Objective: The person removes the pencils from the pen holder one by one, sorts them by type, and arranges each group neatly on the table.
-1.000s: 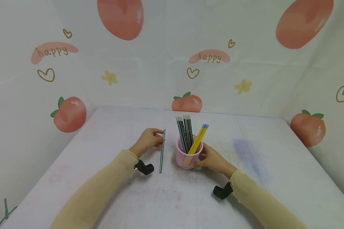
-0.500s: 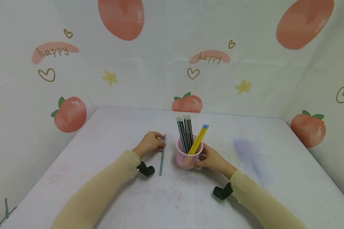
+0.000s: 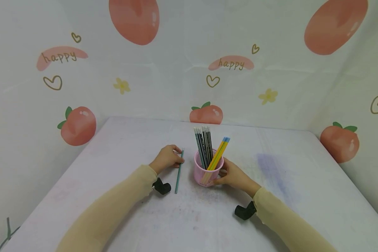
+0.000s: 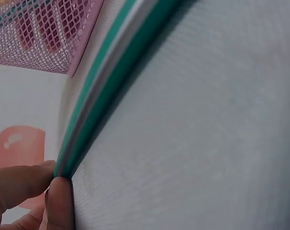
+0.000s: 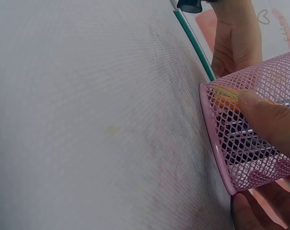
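Observation:
My left hand (image 3: 167,157) pinches a green pencil (image 3: 179,176) near its far end, between thumb and fingers. In the left wrist view, the pencil (image 4: 94,91) shows green with a silver stripe and lies at or close above the tabletop. Just right of it stands a pink mesh pen cup (image 3: 204,177), upright on the table. Several dark pencils (image 3: 204,147) and some yellow pencils (image 3: 218,154) with blue ends lean in the cup. My right hand (image 3: 234,175) grips the cup from its right side; the right wrist view shows the thumb (image 5: 267,115) against the mesh.
A white table (image 3: 189,224) with faint smudges and a bluish stain (image 3: 272,171) on the right spreads around the hands. Behind it hangs a white backdrop (image 3: 163,70) printed with peaches, hearts and flowers. Black wrist cameras (image 3: 245,210) sit below each wrist.
The left hand and the green pencil have shifted a little toward me and slightly right. The right hand and the cup have stayed in place.

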Demonstrator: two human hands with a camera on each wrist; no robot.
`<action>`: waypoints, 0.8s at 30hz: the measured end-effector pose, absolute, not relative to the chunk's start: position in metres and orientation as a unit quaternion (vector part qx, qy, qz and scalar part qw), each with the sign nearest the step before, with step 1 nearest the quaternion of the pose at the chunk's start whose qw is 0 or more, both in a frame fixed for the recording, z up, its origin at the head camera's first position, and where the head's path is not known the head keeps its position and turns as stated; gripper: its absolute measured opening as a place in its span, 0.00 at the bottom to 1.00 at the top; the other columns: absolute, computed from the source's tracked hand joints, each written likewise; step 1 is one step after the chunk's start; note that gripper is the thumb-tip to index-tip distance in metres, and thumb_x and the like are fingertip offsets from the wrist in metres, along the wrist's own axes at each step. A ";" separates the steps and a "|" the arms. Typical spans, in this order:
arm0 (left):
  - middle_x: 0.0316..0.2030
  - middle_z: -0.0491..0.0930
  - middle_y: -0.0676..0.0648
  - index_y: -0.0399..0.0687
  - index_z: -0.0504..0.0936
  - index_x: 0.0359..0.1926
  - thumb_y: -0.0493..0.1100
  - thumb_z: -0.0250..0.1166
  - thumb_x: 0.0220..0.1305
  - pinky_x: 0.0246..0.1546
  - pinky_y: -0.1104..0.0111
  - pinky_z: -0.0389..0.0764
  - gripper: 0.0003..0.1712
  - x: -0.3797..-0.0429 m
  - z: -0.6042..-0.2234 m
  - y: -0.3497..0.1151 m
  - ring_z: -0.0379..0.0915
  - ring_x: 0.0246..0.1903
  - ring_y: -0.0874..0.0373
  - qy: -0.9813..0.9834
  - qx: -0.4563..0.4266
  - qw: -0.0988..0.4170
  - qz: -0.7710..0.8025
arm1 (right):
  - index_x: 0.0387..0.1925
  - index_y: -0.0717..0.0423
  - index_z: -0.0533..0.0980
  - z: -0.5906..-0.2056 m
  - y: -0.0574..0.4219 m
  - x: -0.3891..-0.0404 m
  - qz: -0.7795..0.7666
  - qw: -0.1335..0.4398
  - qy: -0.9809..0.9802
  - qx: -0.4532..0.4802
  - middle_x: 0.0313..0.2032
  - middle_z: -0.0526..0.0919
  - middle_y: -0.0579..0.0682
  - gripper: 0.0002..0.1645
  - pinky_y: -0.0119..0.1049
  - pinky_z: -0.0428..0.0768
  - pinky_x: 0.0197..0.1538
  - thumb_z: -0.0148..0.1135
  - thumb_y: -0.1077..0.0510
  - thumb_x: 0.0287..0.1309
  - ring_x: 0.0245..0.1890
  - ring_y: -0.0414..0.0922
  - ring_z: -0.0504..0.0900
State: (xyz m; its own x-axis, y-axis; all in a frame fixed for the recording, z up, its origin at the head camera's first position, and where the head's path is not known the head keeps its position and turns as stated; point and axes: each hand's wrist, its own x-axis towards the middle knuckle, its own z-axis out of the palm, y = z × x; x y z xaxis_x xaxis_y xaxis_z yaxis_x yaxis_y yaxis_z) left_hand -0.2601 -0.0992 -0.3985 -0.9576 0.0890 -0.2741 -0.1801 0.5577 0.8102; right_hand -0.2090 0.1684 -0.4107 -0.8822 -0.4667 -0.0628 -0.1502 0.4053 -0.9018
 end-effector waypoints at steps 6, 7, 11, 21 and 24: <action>0.31 0.80 0.45 0.40 0.76 0.50 0.37 0.72 0.55 0.24 0.75 0.82 0.22 -0.261 -0.399 -0.099 0.76 0.19 0.63 0.875 -0.027 0.143 0.462 | 0.72 0.55 0.56 -0.410 0.169 -0.208 -0.516 0.154 0.822 -0.187 0.66 0.68 0.57 0.56 0.51 0.69 0.65 0.77 0.59 0.44 0.66 0.56 0.69; 0.31 0.80 0.45 0.40 0.76 0.50 0.37 0.72 0.55 0.24 0.75 0.81 0.22 -0.261 -0.399 -0.099 0.76 0.20 0.63 0.875 -0.029 0.144 0.462 | 0.72 0.55 0.56 -0.410 0.169 -0.208 -0.515 0.154 0.822 -0.186 0.67 0.68 0.56 0.57 0.51 0.69 0.65 0.77 0.59 0.44 0.66 0.56 0.69; 0.31 0.80 0.45 0.40 0.76 0.50 0.37 0.72 0.55 0.24 0.75 0.81 0.23 -0.262 -0.399 -0.098 0.76 0.20 0.63 0.875 -0.035 0.149 0.460 | 0.73 0.54 0.55 -0.408 0.169 -0.207 -0.514 0.154 0.823 -0.187 0.67 0.68 0.56 0.58 0.51 0.70 0.65 0.78 0.58 0.44 0.66 0.57 0.69; 0.30 0.79 0.45 0.39 0.75 0.51 0.37 0.72 0.55 0.24 0.75 0.82 0.23 -0.259 -0.394 -0.099 0.75 0.19 0.63 0.869 -0.040 0.156 0.468 | 0.73 0.54 0.54 -0.406 0.167 -0.206 -0.518 0.154 0.819 -0.193 0.67 0.67 0.56 0.58 0.50 0.69 0.65 0.77 0.60 0.45 0.66 0.57 0.68; 0.30 0.79 0.45 0.39 0.76 0.51 0.37 0.72 0.55 0.24 0.75 0.82 0.23 -0.259 -0.394 -0.099 0.75 0.19 0.63 0.868 -0.039 0.155 0.471 | 0.73 0.54 0.54 -0.406 0.167 -0.206 -0.518 0.155 0.820 -0.189 0.67 0.67 0.56 0.58 0.50 0.69 0.65 0.77 0.59 0.44 0.66 0.57 0.68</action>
State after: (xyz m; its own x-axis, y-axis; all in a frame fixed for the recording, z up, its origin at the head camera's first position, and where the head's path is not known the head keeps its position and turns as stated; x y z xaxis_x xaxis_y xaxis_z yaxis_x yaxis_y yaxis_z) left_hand -0.2592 -0.0993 -0.3936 -0.9487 0.0776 -0.3064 -0.2145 0.5538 0.8046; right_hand -0.2060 0.1673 -0.4061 -0.8799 -0.4715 -0.0584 -0.1498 0.3920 -0.9077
